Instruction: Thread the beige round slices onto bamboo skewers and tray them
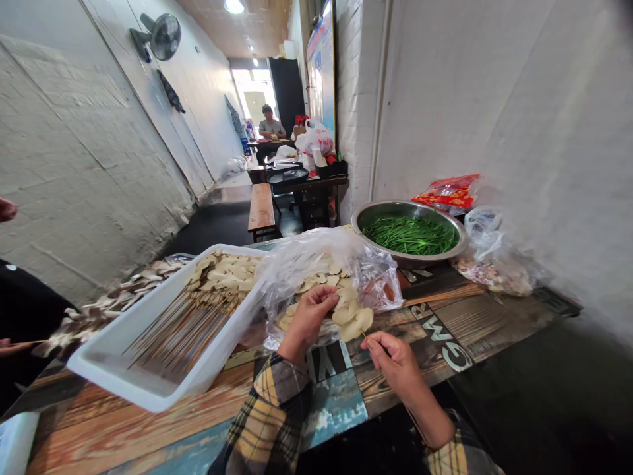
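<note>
In front of me, my left hand [310, 318] pinches the upper end of a row of thin, pale, round slices [352, 315] threaded on a wooden skewer [364, 335]. The slices' exact kind is not clear. Below and to the right, my right hand [395, 361] closes its fingertips around the skewer's bare end; most of the stick is hidden. Just behind my left hand, a clear plastic bag [316, 251] lies open with more loose slices inside. At the left, a white plastic tub [163, 396] contains many filled skewers [225, 274], their sticks toward me.
A steel bowl [357, 221] of green chives stands at the back right, beside clear bags [494, 264] and a red packet [448, 191]. Left of the tub lie greyish mushroom pieces [119, 297], near a co-worker's dark-clothed arm [30, 316]. Another person [271, 125] sits far back.
</note>
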`<state>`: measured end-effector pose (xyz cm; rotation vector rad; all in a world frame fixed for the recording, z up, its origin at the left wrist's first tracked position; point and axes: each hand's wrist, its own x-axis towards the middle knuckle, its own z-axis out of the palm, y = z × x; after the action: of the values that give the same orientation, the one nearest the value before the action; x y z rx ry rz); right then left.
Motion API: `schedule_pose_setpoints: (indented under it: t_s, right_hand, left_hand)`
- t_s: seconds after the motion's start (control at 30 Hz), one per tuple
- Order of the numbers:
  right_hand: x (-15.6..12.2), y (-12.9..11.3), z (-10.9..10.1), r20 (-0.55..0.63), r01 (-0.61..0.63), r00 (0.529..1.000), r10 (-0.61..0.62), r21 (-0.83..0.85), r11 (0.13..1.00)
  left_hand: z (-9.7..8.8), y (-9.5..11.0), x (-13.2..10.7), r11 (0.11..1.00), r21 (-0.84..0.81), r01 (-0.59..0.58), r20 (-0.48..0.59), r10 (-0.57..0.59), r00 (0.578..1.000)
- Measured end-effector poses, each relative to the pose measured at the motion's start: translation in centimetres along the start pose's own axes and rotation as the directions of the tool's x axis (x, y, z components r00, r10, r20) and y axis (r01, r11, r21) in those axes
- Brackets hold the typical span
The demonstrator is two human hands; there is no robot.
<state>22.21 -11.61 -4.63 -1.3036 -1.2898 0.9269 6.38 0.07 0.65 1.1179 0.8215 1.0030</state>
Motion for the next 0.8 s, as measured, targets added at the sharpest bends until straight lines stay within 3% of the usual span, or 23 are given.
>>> schedule_pose_setpoints:
  t_s: [0.8]
  right_hand:
    - [0.10,0.38,0.28,-0.054,0.036,0.998,-0.044,-0.143,0.989]
  left_hand:
    - [0.11,-0.09,0.11,0.978,0.201,-0.047,-0.019,0.052,0.998]
